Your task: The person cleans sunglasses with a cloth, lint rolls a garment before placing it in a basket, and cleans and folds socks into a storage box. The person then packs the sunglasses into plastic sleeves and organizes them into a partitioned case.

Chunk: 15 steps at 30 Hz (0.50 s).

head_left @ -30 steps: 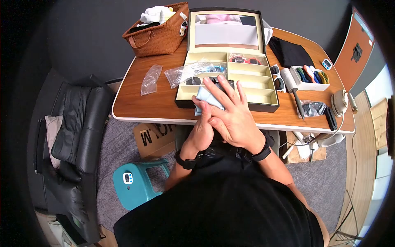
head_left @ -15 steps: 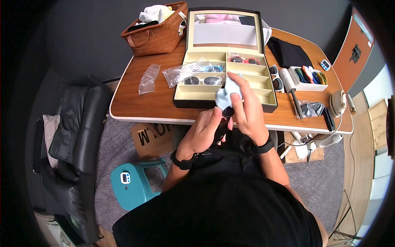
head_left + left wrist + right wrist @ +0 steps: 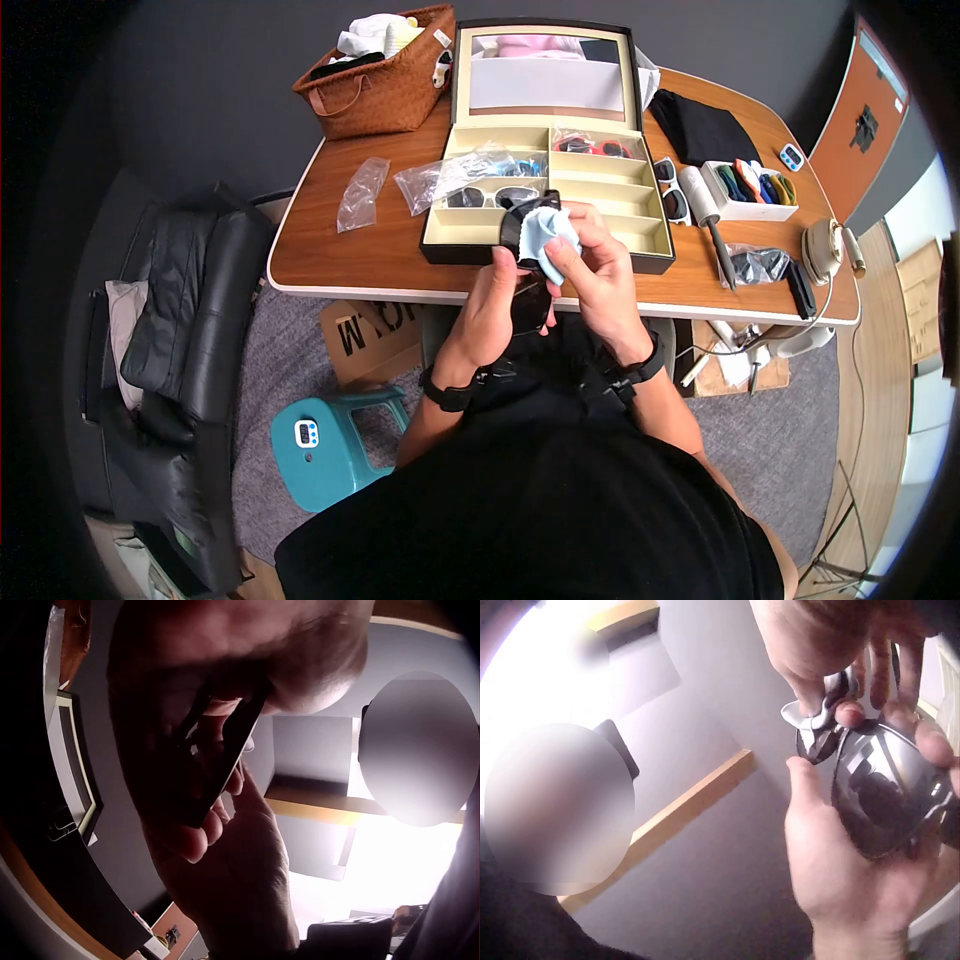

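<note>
Dark-lensed black sunglasses [image 3: 530, 308] are held up in front of my body, above the table's near edge. My left hand [image 3: 485, 328] grips them from the left side, thumb upward along the frame. A light blue cloth [image 3: 545, 238] is pinched by my right hand [image 3: 608, 288] and lies against the upper lens. From the right wrist, one large shiny lens [image 3: 889, 791] faces the camera, while the cloth [image 3: 810, 726] wraps around the other lens under the right fingers. In the left wrist view the sunglasses [image 3: 236, 739] are a dark outline below the palm.
Behind the hands stands an open compartment case [image 3: 655, 263] with white sunglasses [image 3: 495, 196], red sunglasses and clear plastic bags. A woven basket [image 3: 375, 100] is at back left. On the right lie a lint roller [image 3: 700, 195], a box of rolled cloths [image 3: 765, 210] and a garment steamer [image 3: 825, 250].
The hands, at first pressed together over the cloth with the right fingers spread, have come apart. The sunglasses have turned into view, and the right hand has moved the cloth down and around the upper lens.
</note>
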{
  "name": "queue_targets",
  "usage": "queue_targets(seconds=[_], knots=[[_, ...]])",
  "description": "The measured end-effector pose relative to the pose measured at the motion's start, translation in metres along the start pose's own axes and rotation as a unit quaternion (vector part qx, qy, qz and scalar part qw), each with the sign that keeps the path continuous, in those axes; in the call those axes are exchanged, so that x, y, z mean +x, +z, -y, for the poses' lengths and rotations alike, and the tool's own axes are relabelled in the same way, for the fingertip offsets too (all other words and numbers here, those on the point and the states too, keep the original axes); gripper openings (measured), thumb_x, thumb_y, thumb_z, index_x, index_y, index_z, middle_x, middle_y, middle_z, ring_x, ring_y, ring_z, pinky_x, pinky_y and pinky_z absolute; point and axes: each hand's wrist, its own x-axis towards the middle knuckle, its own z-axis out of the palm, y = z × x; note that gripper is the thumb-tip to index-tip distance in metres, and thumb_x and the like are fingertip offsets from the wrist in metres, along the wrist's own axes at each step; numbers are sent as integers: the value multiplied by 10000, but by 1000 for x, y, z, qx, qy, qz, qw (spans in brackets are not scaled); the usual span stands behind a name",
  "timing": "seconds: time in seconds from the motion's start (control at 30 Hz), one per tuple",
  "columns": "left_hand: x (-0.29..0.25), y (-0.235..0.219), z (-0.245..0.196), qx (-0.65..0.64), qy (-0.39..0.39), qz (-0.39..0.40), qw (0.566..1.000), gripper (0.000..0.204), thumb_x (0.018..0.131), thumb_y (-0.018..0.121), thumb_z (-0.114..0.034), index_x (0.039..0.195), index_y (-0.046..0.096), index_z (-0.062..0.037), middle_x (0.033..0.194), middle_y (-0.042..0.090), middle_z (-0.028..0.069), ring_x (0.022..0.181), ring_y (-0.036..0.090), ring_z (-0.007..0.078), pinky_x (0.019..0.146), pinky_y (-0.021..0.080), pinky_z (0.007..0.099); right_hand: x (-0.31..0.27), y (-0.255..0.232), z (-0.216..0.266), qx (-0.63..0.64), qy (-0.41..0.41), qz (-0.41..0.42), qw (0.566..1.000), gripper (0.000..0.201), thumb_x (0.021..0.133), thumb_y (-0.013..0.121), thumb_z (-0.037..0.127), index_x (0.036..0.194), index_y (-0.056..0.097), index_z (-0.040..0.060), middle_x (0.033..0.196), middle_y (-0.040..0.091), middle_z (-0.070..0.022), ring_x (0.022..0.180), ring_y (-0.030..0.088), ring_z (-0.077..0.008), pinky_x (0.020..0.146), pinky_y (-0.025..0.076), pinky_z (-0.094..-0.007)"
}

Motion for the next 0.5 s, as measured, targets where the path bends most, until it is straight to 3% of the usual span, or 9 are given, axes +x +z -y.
queue_targets(seconds=[0.1,0.17,0.2,0.33,0.4,0.43,0.5], knots=[[-1,3,0,-2,6,34,999,734,1024,167,-574,943,602,11,725,615,84,598,608,138,550,501,263,0,-3,7,7,59,63,996,244,932,664,156,1050,653,-56,1143,528,-43,701,575,-78,575,524,-212],[-1,6,-2,-16,26,12,999,713,1033,172,-549,981,596,22,752,620,90,601,610,140,550,504,260,-5,3,17,58,137,85,985,255,923,675,172,1032,650,-58,1121,532,-43,666,584,-90,464,528,-210],[-1,3,-1,1,32,17,999,692,1039,188,-532,1001,592,29,765,623,90,596,610,141,545,505,258,-5,3,12,76,123,86,986,260,917,681,178,1020,649,-58,1109,533,-46,662,594,-97,387,524,-224],[0,-1,-2,25,34,30,999,679,1042,200,-524,1007,591,30,750,620,86,591,611,141,536,504,258,-6,3,8,81,122,85,985,252,915,684,169,1012,651,-61,1106,530,-45,683,595,-86,406,528,-219],[0,2,-4,9,21,13,1000,685,1044,209,-524,980,604,31,708,618,82,586,612,138,529,496,254,-7,4,5,12,44,59,997,235,949,642,202,981,640,-30,918,569,-43,603,567,-67,388,504,-224],[1,0,-2,9,21,13,1000,685,1044,209,-524,980,604,31,708,618,82,586,612,138,529,496,254,-7,3,4,12,44,58,997,235,949,642,202,981,640,-30,918,569,-43,603,567,-67,388,504,-224],[1,-6,1,18,-6,47,999,702,1041,212,-533,937,618,31,671,616,78,578,608,134,529,492,251,-10,2,3,11,116,27,993,254,993,574,256,944,615,10,683,525,-5,498,502,-49,359,449,-223]])
